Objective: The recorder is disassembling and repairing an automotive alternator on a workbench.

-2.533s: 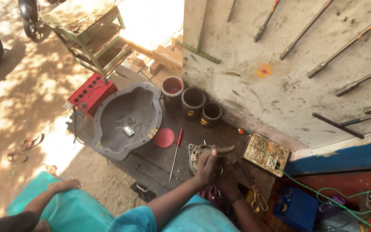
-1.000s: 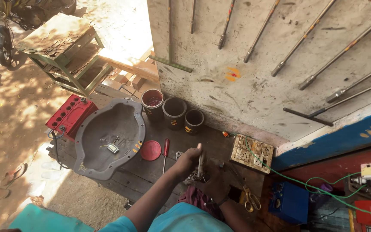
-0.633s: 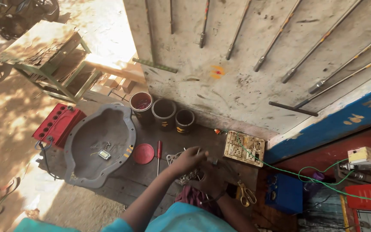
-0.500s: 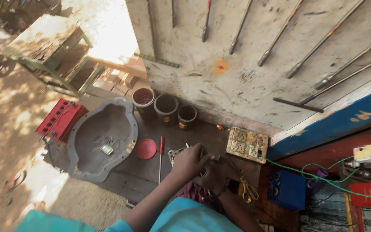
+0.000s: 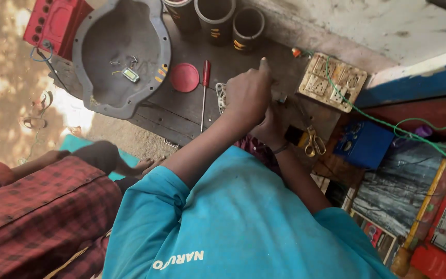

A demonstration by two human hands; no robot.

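Head cam — looks steeply down, close over workbench [image 5: 181, 111] — single view.

A grey metal housing [image 5: 120, 51] lies at the bench's left end, with a red battery [image 5: 52, 20] just beyond that edge. A red lid [image 5: 184, 77] and a red screwdriver [image 5: 204, 93] lie mid-bench. Three black cylinders [image 5: 215, 13] line the back edge. A switchboard [image 5: 332, 81] sits toward the right end, scissors [image 5: 313, 142] near the front.

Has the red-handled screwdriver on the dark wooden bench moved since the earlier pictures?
No. The red-handled screwdriver lies as before just right of the round red lid, between the lid and the left hand; only the camera shifted.
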